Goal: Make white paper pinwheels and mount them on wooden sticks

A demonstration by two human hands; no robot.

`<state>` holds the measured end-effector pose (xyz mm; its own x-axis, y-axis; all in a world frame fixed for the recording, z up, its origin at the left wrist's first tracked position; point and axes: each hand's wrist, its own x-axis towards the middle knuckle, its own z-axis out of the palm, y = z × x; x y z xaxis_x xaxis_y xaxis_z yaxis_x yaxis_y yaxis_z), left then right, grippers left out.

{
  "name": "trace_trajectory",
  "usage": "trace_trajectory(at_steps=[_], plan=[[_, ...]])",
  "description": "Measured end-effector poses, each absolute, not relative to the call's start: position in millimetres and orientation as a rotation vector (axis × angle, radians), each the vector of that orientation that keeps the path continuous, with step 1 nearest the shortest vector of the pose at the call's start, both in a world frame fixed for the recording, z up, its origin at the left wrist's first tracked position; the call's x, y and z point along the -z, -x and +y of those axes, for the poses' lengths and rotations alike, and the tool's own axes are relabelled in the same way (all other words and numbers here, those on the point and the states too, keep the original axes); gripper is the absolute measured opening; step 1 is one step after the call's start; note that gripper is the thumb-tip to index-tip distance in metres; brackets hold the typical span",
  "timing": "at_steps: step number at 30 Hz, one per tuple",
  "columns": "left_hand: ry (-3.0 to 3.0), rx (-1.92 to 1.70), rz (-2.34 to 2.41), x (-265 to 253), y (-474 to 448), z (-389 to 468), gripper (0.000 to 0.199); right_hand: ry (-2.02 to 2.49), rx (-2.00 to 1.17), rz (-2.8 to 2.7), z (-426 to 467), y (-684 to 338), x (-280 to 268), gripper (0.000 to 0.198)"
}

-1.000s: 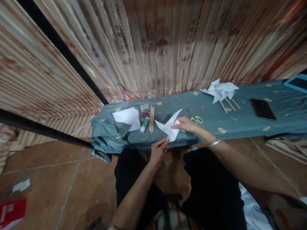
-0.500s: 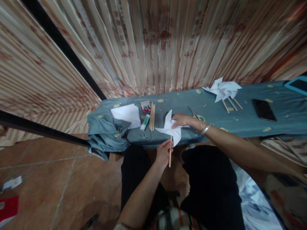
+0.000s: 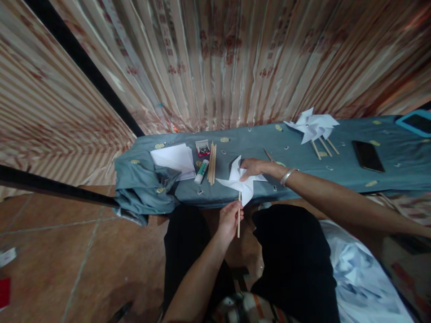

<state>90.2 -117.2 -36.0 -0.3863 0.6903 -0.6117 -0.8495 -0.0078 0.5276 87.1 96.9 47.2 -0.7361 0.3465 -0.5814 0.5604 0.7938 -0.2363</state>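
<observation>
A white paper pinwheel [image 3: 247,192] lies over the front edge of the cloth-covered surface, its folded blades spread around the middle. My left hand [image 3: 230,220] is closed around the wooden stick [image 3: 239,229] below it; the stick's lower end sticks out past my fingers. At the pinwheel's centre, my right hand [image 3: 252,168] is closed on the paper, with fingertips and thumb at the middle. Whatever lies under those fingertips is hidden. Scissors [image 3: 269,155] lie just beyond my right wrist, their handles partly covered.
Left of the pinwheel are wooden sticks [image 3: 212,167], a glue stick [image 3: 201,172], a small box of pins [image 3: 202,148] and white paper sheets [image 3: 173,158]. Several finished pinwheels [image 3: 314,125] rest at the right, near a black phone [image 3: 368,156] and a blue-framed device [image 3: 415,122].
The view has shifted slightly, and things on the left appear a little further left. Both hands keep their hold on the pinwheel and its stick, with barely any movement.
</observation>
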Motion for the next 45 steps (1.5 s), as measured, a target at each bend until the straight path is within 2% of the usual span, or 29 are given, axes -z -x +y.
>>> trace_trajectory(at_steps=[7,13,22,30,40,45], plan=[[0.192,-1.68,1.074,35.9,-90.7,-116.4,0.043,-0.661,0.541,2.41,97.2,-84.0,-47.8,0.029],[0.199,-1.685,1.054,38.8,-91.0,-116.4,0.045,-0.675,0.54,2.34,100.8,-79.7,-44.8,0.039],[0.22,-1.687,1.101,37.9,-94.5,-115.3,0.034,-0.717,0.685,2.342,103.3,-90.6,-41.9,0.043],[0.236,-1.699,1.094,39.6,-95.5,-114.7,0.032,-0.715,0.724,2.32,103.0,-92.4,-44.4,0.051],[0.234,-1.688,1.116,38.0,-94.7,-113.0,0.032,-0.666,0.51,2.327,103.5,-82.2,-42.9,0.046],[0.175,-1.66,1.081,34.9,-96.0,-123.9,0.046,-0.591,0.468,2.327,101.7,-77.0,-47.3,0.047]])
